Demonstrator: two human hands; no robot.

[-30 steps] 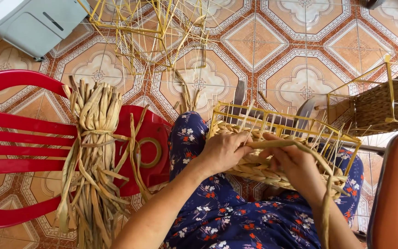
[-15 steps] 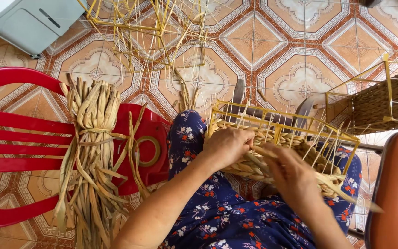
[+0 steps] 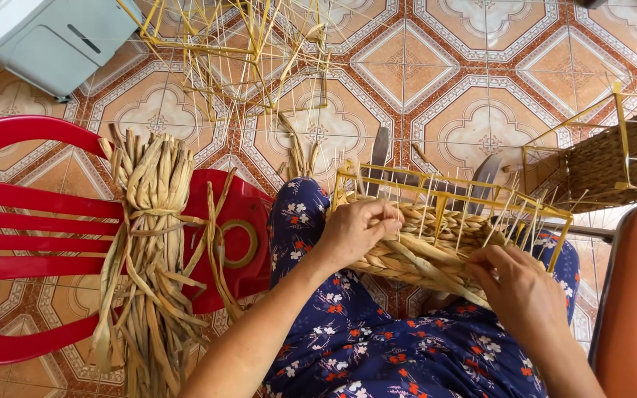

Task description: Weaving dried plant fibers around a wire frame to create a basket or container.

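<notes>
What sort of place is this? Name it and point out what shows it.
Probably a home weaving workshop. A half-woven basket on a yellow wire frame rests on the person's lap, a bundle of dried fibre strips lies on a red plastic chair, and bare wire frames sit on the patterned tile floor.

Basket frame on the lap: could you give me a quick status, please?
Left hand and right hand both gripping woven fibre strands. Yellow basket frame partly woven. Nothing blocking.

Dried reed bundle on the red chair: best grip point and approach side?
Grip the reed bundle at its tied waist, coming from above. A strand binds it there, making it narrowest and tightest; both ends splay loose, and it lies flat across the red chair, open on top.
</notes>
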